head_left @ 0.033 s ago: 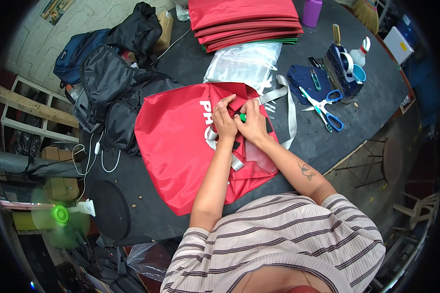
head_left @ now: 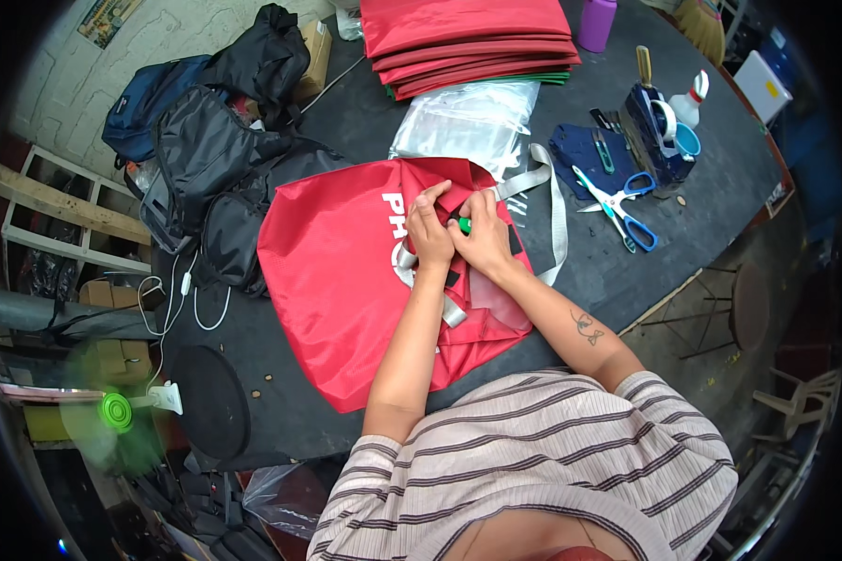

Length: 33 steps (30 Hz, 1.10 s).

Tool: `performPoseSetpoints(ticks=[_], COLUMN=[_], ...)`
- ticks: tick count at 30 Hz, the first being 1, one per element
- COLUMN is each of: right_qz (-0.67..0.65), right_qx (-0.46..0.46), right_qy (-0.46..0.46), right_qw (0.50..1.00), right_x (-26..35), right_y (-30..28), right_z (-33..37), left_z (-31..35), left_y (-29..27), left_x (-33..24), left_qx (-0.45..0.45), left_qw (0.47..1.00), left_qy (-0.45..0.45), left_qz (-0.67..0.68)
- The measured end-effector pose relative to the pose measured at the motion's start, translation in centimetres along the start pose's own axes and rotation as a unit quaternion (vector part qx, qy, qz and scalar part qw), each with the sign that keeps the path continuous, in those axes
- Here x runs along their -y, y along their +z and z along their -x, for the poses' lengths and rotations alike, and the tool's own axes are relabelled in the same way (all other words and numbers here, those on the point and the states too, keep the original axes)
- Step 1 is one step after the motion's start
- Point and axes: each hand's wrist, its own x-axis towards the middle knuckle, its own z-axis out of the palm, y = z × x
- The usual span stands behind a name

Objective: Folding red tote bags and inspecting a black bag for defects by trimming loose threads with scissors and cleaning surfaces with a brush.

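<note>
A red fabric bag (head_left: 337, 271) with white printing lies on the dark table, its right side folded and bunched under both my hands. My left hand (head_left: 430, 234) rests on the folded fabric, fingers stretched out and lying along it. Close beside it, my right hand (head_left: 486, 238) is closed, fingers bent, around a small green object (head_left: 465, 225) whose kind is mostly hidden. A grey webbing strap (head_left: 558, 220) loops out from the bag's right side. Another short grey strap end (head_left: 453, 313) shows below my hands.
Blue-and-white scissors (head_left: 617, 208) lie at right, near a small cutter (head_left: 603, 151) on dark blue cloth. A tool holder (head_left: 647, 131) and spray bottle (head_left: 689, 101) stand behind. Stacked red fabric (head_left: 468, 47), clear plastic (head_left: 463, 122), backpacks (head_left: 201, 140) and a fan (head_left: 115, 411) surround the bag.
</note>
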Motion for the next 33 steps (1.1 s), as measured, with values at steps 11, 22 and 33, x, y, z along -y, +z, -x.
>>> performPoseSetpoints(ticks=[11,22,33], right_qz=[-0.005,0.057,0.031], right_qx=[-0.062,-0.08,-0.087], right_qy=[-0.038,-0.061,-0.073], right_qw=[0.997,0.993,0.993], right_x=[-0.8,-2.3,-2.5], right_y=[-1.7,-2.2,-1.9], right_z=[0.1,-0.6,-0.7], left_z=[0.1,-0.2,0.0], left_y=[-0.2,0.1,0.1], left_x=[0.4,-0.2,0.2], left_qx=[0.0,0.023,0.032], left_qw=[1.0,0.99,0.989], left_qy=[0.005,0.094,0.099], left_qz=[-0.012,-0.1,-0.109])
